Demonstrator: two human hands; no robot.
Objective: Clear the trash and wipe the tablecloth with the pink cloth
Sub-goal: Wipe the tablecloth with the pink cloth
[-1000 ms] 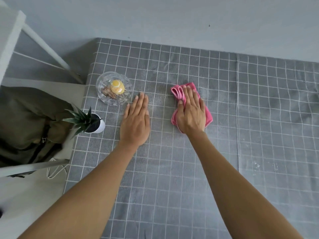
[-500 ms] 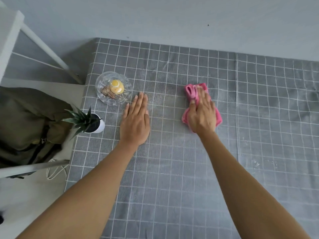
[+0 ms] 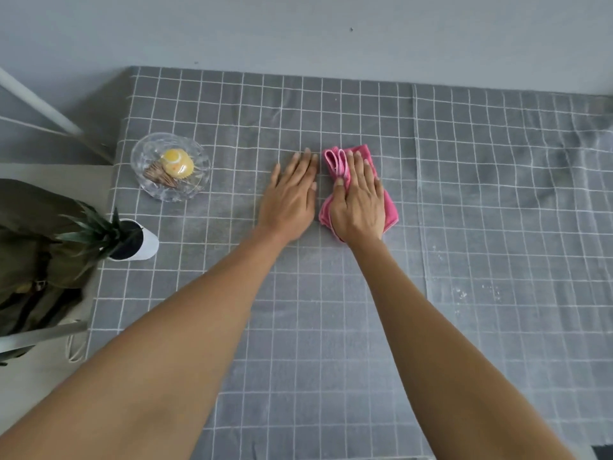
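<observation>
A grey tablecloth (image 3: 365, 327) with a white grid covers the table. A folded pink cloth (image 3: 389, 207) lies on it near the middle, and my right hand (image 3: 360, 200) presses flat on the cloth with straight fingers. Just to its left, my left hand (image 3: 292, 194) rests flat on the tablecloth, fingers straight, almost touching the cloth's edge. Small pale specks (image 3: 464, 293) show on the tablecloth to the right of my right forearm.
A clear glass dish (image 3: 146, 161) holding a yellow wrapped item and brown bits stands at the left. A small potted plant (image 3: 132, 242) in a white pot sits at the table's left edge. A dark green bag (image 3: 30, 247) lies beyond that edge. The wall runs behind.
My right hand slid the pink cloth right, then back left until it sits beside my left hand. The left hand stayed flat on the tablecloth.
</observation>
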